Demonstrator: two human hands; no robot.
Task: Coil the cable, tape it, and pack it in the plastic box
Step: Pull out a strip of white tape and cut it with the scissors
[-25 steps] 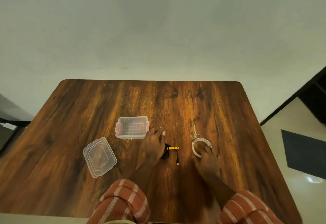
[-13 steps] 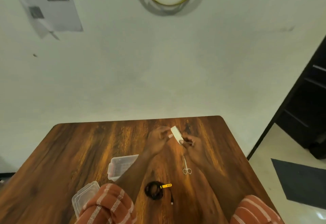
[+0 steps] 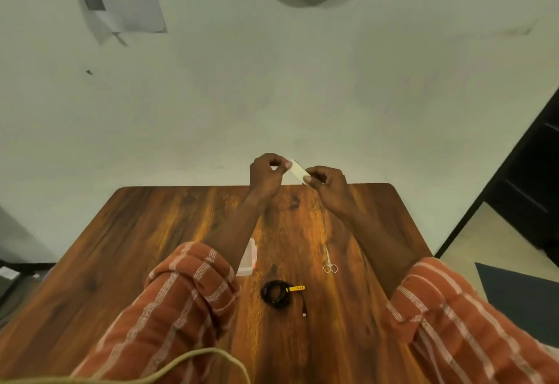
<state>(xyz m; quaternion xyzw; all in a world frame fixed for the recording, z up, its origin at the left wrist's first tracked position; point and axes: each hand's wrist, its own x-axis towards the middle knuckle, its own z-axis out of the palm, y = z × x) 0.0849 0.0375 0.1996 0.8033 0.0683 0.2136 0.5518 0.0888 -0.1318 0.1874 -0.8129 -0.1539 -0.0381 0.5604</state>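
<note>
Both hands are raised above the far end of the table. My left hand (image 3: 267,171) and my right hand (image 3: 325,180) pinch opposite sides of a white roll of tape (image 3: 298,170), seen edge on. The coiled black cable (image 3: 276,293) with a yellow strap lies on the wooden table (image 3: 151,247) between my forearms, one plug end trailing to the right. The clear plastic box (image 3: 248,258) is mostly hidden behind my left forearm; only its right end shows.
Small silver scissors (image 3: 329,261) lie right of the cable, handles toward me. A pale cord (image 3: 181,362) arcs across the bottom left. The table's right edge drops to a floor with a dark mat (image 3: 514,299). The box lid is out of sight.
My hands left the cable and the table and lifted the tape roll up and away. The camera has tilted upward, so the table objects sit lower in view.
</note>
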